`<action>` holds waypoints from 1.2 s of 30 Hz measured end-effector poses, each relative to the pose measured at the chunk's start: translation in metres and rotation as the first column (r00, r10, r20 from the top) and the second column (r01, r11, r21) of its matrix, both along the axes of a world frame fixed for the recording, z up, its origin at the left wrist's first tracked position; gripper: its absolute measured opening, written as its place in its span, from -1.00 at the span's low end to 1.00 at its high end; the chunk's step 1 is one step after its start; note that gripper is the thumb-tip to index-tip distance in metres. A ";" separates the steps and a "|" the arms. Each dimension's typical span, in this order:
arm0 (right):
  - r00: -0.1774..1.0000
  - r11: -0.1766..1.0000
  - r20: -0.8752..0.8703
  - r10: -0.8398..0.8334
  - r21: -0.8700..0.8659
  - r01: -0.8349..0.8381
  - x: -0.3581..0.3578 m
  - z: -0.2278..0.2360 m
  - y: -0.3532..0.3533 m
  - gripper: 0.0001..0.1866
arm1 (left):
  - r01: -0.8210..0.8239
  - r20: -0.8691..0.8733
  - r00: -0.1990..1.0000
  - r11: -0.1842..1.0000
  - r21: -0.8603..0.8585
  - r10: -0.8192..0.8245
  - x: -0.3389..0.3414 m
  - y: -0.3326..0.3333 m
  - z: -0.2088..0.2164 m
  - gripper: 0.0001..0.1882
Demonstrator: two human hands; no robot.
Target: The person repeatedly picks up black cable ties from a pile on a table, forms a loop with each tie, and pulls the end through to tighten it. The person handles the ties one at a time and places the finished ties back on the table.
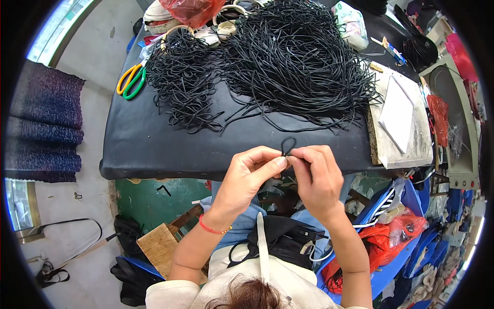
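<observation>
My left hand (250, 176) and my right hand (318, 175) meet at the near edge of a black padded table (154, 149). Between their fingertips they pinch one thin black cord (287, 146), bent into a small loop that stands up above the fingers. A red string bracelet is on my left wrist. Farther back on the table lie a large heap of loose black cords (298, 56) and a smaller heap of looped black cords (182, 77).
Yellow and green handled scissors (131, 80) lie at the table's left edge. A grey slab with a white sheet (399, 118) sits on the right. A red plastic bag (190, 10) and tape rolls are at the back. Blue crates and red bags (391, 237) crowd the floor at right.
</observation>
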State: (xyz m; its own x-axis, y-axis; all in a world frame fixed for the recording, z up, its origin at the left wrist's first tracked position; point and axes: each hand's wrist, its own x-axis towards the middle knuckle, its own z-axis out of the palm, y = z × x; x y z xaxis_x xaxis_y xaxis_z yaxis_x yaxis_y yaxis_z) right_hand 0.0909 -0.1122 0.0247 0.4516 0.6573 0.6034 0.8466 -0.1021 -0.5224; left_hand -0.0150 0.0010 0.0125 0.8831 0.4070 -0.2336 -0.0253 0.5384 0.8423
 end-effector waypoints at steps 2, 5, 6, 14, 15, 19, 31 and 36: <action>0.999 0.995 0.025 -0.028 -0.098 0.030 0.007 0.006 -0.007 -0.81 | -0.054 -0.049 0.997 0.993 0.101 0.059 0.000 0.000 0.000 -0.86; 0.977 0.966 0.171 0.128 -0.244 -0.084 0.011 0.026 -0.019 -0.82 | -0.013 -0.200 0.976 0.941 0.338 0.086 -0.001 0.001 0.002 -0.86; 0.968 0.962 0.200 0.154 -0.254 -0.100 0.011 0.033 -0.017 -0.83 | 0.085 -0.271 0.961 0.875 0.476 0.054 -0.002 -0.003 0.003 -0.86; 0.882 0.944 -0.439 0.170 -0.185 -0.274 0.020 0.013 -0.012 -0.91 | 0.107 0.009 0.994 0.994 0.010 -0.107 -0.003 0.002 0.009 -0.75; 0.862 0.945 -0.481 0.158 -0.181 -0.274 0.012 0.014 -0.012 -0.89 | 0.125 0.046 0.991 0.990 -0.058 -0.122 -0.003 0.001 0.005 -0.74; 0.930 0.958 -0.328 0.167 -0.169 -0.231 0.002 0.009 -0.015 -0.83 | 0.087 0.025 0.996 0.996 0.032 -0.088 -0.003 0.005 0.000 -0.75; 0.499 0.994 -0.862 0.087 0.038 -0.107 -0.011 0.011 -0.014 -0.92 | -0.123 0.054 0.991 0.990 0.073 0.119 -0.001 -0.006 0.001 -0.81; 0.673 0.999 -0.739 -0.027 -0.045 -0.009 -0.015 0.011 -0.007 -0.91 | -0.273 0.094 0.961 0.950 0.150 0.261 0.002 -0.021 -0.001 -0.84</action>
State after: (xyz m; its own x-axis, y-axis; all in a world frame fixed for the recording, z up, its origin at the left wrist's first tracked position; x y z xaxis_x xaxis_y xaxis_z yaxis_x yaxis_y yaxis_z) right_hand 0.0761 -0.1188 0.0354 0.7444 0.6664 0.0417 0.1838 -0.1445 -0.9723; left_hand -0.0126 -0.0197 0.0114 0.7489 0.6572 -0.0856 -0.2135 0.3615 0.9076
